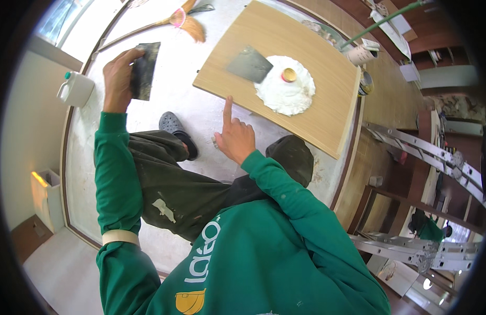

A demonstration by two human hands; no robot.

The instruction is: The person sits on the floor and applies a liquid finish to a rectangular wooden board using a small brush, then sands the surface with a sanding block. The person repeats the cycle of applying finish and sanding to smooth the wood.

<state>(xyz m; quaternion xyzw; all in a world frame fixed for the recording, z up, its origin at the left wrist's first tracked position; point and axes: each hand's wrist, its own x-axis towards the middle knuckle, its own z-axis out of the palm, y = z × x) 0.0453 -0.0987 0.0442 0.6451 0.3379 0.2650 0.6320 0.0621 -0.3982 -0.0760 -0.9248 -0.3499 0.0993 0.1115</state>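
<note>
The dark plate (146,79), in the closed grip of the left hand (118,73), is beyond the left corner of the wooden board (327,123). The right hand (236,137) points toward the near edge, other fingers curled (around anything, I cannot tell). On the board, a grey blade (248,65) meets a white mound (285,101).

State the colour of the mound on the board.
The mound is white; the head view shows it.

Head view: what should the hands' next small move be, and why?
Probably reach the right hand for the grey metal plate: it lies on the wood-grain board at the white mound's edge, the right hand looks empty, and the left hand holds a dark plate.
</note>
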